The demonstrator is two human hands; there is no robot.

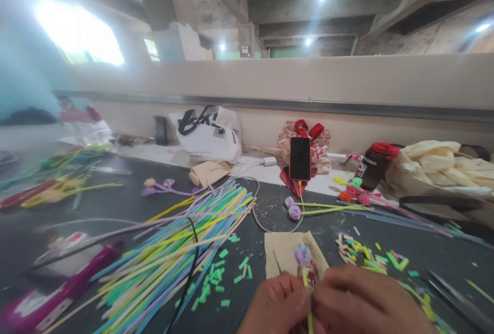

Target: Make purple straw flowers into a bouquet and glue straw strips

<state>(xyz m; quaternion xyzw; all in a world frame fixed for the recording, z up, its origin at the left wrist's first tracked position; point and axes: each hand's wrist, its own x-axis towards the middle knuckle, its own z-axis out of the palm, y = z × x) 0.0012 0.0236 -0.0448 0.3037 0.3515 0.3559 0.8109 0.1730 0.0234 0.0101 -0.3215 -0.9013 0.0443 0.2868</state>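
A small flower with a lilac and blue head (302,255) stands up on a yellow-green stem (305,276) between my two hands. My left hand (278,304) is closed, pinching the stem from the left. My right hand (360,299) closes round the same stem from the right, its fingertips partly hidden. Behind them lies a beige cloth-like sheet (273,241), with a shiny red and silver item (313,272) partly covered by the flower. A thin brown stick (276,259) rises beside my left fingers.
Many long coloured straw-like strips (185,251) spread leftward. Cut green pieces (216,275) and mixed pieces (365,251) lie scattered. Two finished-looking flowers (294,212) lie ahead, below a propped phone (300,158) on a cable. Tweezers (455,293) rest right; a purple-handled tool (69,285) left.
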